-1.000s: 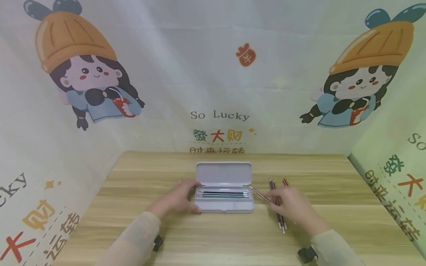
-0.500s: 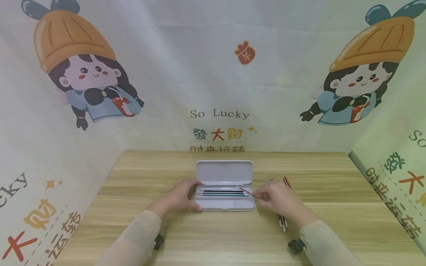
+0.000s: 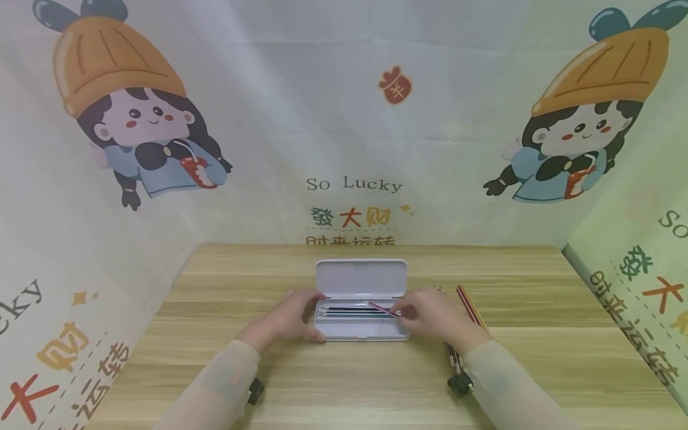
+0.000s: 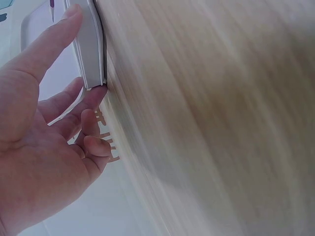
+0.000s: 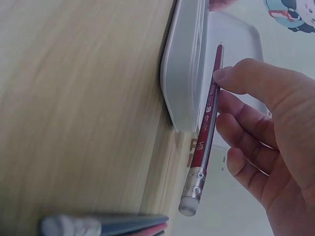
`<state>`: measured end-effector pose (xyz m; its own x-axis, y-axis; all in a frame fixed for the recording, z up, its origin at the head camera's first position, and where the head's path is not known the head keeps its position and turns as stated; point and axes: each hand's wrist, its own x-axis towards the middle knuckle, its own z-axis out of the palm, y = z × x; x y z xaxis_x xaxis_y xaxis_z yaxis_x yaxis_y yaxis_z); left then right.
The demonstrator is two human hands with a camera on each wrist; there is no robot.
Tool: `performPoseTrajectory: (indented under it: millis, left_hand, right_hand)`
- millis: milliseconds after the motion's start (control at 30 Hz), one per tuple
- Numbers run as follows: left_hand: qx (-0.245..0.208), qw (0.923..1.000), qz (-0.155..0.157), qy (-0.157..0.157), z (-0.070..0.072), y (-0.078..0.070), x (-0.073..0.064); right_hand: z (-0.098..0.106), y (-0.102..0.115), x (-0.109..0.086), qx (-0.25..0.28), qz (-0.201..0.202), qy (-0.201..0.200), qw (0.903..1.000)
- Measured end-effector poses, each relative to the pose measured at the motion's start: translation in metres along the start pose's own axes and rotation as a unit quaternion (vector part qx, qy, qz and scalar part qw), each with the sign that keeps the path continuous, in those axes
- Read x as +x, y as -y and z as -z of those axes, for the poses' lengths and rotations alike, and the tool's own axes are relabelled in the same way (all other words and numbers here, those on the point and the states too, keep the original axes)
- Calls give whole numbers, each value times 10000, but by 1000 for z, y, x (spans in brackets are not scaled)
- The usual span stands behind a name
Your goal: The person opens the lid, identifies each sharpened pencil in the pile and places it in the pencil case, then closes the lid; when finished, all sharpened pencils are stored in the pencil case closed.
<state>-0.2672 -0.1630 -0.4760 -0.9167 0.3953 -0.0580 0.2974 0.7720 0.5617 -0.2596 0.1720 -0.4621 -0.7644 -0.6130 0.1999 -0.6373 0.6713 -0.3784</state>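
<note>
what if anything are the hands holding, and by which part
The right hand pinches a red pencil by its shaft; the left hand holds the pencil case by its left end.

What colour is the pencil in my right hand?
The pencil is mostly dark red, with a greyish side; it shows best in the right wrist view.

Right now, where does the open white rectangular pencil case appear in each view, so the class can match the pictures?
Head: the open white rectangular pencil case sits below centre, between left hand and right hand.
Left wrist: upper left, partly behind the left hand.
Right wrist: upper middle, partly behind the slim maroon pencil.
Shared landmark: the pale wood-grain table.
</note>
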Motion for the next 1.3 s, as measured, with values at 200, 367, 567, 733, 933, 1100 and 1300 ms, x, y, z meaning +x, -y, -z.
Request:
performPoseTrajectory:
  millis: [200, 367, 567, 733, 933, 1100, 1300]
  left_hand:
    - [3, 10000, -29, -23, 0, 0, 1]
    - [52, 10000, -70, -34, 0, 1, 0]
    - [63, 10000, 5, -13, -1, 2, 0]
    - [108, 9999, -44, -14, 0, 1, 1]
    - [88, 9999, -54, 7, 0, 0, 1]
    - [95, 9999, -82, 19, 0, -1, 1]
    - [135, 9999, -84, 21, 1, 0, 1]
  right_hand:
    - [-4, 5, 13, -186, 122, 47, 9997]
    - [-6, 11, 23, -306, 62, 186, 9993]
    - [-10, 14, 39, -537, 400, 152, 9976]
    - [-14, 14, 48, -744, 537, 222, 9955]
    - [-16, 17, 54, -836, 621, 320, 9941]
    - [-19, 19, 61, -835, 681, 335, 9936]
    - [-25, 22, 69, -823, 840, 327, 9925]
